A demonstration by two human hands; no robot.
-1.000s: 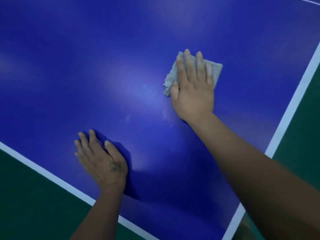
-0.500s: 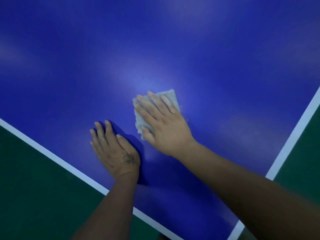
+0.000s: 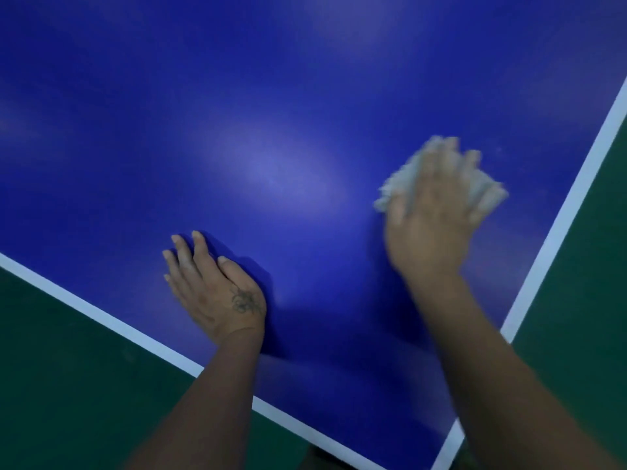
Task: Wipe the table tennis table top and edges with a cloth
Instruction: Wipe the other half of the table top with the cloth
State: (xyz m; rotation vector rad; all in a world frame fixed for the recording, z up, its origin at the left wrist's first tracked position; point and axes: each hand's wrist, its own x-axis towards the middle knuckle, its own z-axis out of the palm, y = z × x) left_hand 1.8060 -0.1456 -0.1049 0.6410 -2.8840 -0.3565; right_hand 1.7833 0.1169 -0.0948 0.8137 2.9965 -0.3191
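Cloth (image 3: 395, 186) under right hand (image 3: 431, 225) — fingers (image 3: 441, 161) spread, blurred | left hand (image 3: 217, 290) flat on table (image 3: 305, 96) — fingers (image 3: 200, 247) straight

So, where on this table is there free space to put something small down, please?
The table is bare across its whole far part, beyond both hands. There is also a bare strip between the left hand and the right hand. It is crowded near the white line on the right, where the right hand presses the cloth.
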